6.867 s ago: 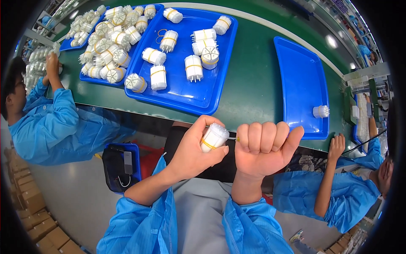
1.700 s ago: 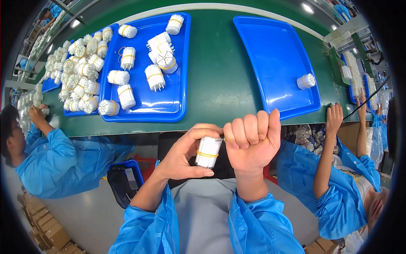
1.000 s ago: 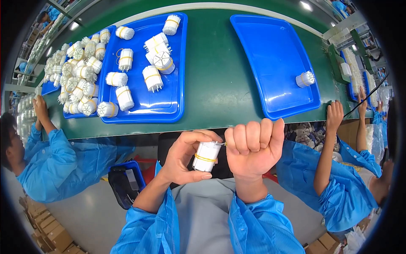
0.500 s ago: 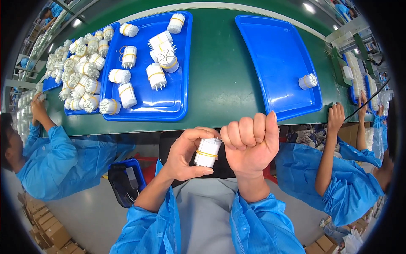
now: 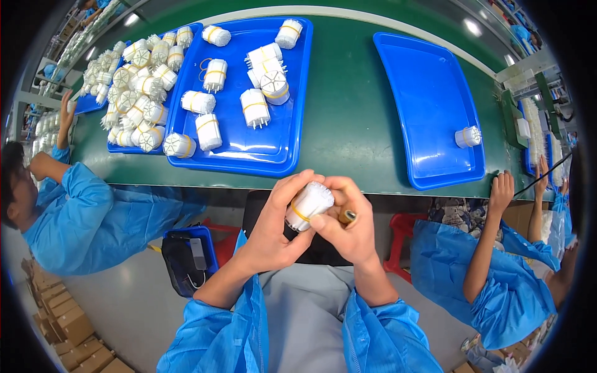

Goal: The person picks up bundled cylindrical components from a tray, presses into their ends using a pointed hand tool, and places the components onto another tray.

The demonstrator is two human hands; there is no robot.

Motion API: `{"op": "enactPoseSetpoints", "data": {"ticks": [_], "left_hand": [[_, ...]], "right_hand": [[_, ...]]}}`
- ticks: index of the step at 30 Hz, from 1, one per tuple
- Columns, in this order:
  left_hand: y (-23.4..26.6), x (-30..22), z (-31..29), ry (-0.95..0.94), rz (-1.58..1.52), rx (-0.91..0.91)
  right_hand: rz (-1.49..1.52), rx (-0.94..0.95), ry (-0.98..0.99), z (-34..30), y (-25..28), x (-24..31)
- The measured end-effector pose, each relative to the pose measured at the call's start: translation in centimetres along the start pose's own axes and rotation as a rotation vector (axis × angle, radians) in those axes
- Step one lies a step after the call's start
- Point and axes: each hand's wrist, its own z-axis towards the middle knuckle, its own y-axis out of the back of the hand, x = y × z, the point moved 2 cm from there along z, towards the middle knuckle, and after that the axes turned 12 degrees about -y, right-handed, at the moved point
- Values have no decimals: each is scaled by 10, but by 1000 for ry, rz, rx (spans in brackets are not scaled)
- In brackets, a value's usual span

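Observation:
In front of my body my left hand (image 5: 277, 227) is wrapped round a white cylindrical bundle (image 5: 313, 202) with a yellow rubber band about it. The bundle is tilted, one ribbed end facing up and right. My right hand (image 5: 357, 230) is closed, its thumb pressing the bundle's side. Out of that fist shows the brass-coloured round end of a slim tool (image 5: 348, 216); the rest of it is hidden by the fingers. Several banded bundles like this one lie in the blue tray (image 5: 249, 160) ahead of my left hand, beside a loose rubber band (image 5: 203, 67).
Left of that tray, another blue tray (image 5: 121, 149) is heaped with bundles. A blue tray (image 5: 435, 93) on the right holds one bundle (image 5: 467, 137). The green table's (image 5: 342, 124) edge runs just beyond my hands. Co-workers in blue sleeves (image 5: 78, 193) sit on both sides.
My right hand has turned over and come in against the bundle, bringing the brass tool end into sight. The bundle has tilted in my left hand. The view has shifted slightly left.

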Motion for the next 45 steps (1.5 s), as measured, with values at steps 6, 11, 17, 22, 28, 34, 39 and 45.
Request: {"op": "enactPoseSetpoints", "data": {"ticks": [6,11,17,22,28,34,39,45], "left_hand": [[8,-12,1,217,-225,-34],[14,-11,-3,161,-48,-81],[17,-19,2,58,202,-97],[26,-18,3,-66,483,-92],[43,-12,3,-116,657,-139],[68,-6,22,42,887,-267],[85,-1,15,-22,940,-331],[142,-11,24,160,1275,-220]], "right_hand": [[179,136,-45,7,7,-8],[226,249,-136,10,13,-14],[150,261,13,14,0,-5],[132,192,8,16,4,-6],[58,117,12,21,6,2],[47,30,31,20,10,11],[13,-32,57,24,17,15],[4,-54,113,39,24,18]]}}
